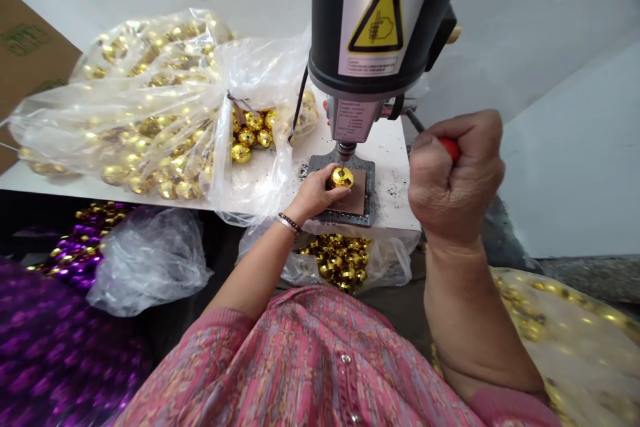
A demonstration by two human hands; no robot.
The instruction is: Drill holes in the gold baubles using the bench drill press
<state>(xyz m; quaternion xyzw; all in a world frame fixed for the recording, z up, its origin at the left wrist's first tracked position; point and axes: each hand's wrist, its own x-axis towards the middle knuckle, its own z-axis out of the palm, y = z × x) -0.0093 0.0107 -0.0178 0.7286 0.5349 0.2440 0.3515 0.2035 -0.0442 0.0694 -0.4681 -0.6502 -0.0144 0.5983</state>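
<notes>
With left hand (316, 193) half closed, holds one gold ball (343, 177) directly beneath the single drill press (327, 27), apparently to steady it, and, with right hand (456, 180) fisted, grips one red knob (451, 147) right of the press, likely for leverage, with bagged balls (255, 121) beyond counting to its left.

Brown cardboard box (25, 57) printed in green, cut off by the left edge, crumpled clear plastic bag (150, 263) laid beside purple and gold baubles (83, 247), shiny purple mass (60, 347) blurred at lower left, pale wall (575, 113) seen behind
</notes>
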